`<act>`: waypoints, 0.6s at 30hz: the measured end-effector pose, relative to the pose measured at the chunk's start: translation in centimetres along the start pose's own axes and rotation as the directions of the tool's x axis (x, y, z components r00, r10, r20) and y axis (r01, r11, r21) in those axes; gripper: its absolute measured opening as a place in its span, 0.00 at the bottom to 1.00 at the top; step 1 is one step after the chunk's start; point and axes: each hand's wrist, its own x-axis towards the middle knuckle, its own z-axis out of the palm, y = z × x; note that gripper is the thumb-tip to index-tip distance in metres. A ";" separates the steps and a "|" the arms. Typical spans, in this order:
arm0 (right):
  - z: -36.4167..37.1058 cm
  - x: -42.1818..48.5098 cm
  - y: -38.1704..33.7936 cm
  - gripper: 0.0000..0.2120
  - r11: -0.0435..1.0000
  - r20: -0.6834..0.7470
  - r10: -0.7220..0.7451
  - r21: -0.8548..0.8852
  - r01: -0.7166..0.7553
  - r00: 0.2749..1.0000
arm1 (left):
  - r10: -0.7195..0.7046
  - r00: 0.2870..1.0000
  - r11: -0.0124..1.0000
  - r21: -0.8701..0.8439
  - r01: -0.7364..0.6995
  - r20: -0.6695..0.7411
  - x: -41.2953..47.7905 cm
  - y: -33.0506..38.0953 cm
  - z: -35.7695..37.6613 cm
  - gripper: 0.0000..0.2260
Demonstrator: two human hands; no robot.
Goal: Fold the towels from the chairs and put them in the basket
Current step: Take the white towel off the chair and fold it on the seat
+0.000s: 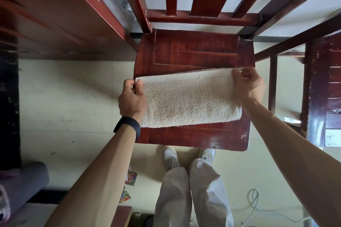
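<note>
You pinch the far corners of the beige towel [190,99] on the chair seat [193,49], left hand [132,99] and right hand [247,84] each clamped on a corner, holding the edge taut so the fold lies square. No basket in view.

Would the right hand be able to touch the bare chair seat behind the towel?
Probably yes: the right hand pinches the towel by a corner, right beside the bare chair seat, with nothing between.
</note>
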 end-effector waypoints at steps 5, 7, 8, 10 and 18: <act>-0.4 0.4 -0.6 0.12 0.997 0.017 -0.023 -0.080 0.024 1.000 | 0.034 0.999 0.993 0.112 -0.032 -0.017 -0.6 0.0 0.2 0.17; -1.0 -0.7 -0.8 0.15 0.994 -0.037 -0.059 -0.095 0.055 0.998 | 0.165 0.983 0.966 0.215 -0.143 -0.084 -2.0 -0.3 0.4 0.20; -1.2 -1.7 -0.8 0.15 0.984 -0.082 -0.124 -0.136 0.113 0.989 | 0.282 0.953 0.924 0.298 -0.238 -0.113 -3.0 -0.4 0.5 0.21; -1.1 -4.3 -0.6 0.17 0.907 -0.111 -0.364 -0.267 0.325 0.925 | 0.497 0.866 0.802 0.412 -0.432 -0.058 -5.3 -0.5 1.2 0.24; 3.1 -5.0 0.4 0.31 0.543 0.456 -0.383 -0.593 0.595 0.804 | 0.484 0.851 0.685 0.517 -0.514 0.204 -5.2 -1.9 6.4 0.32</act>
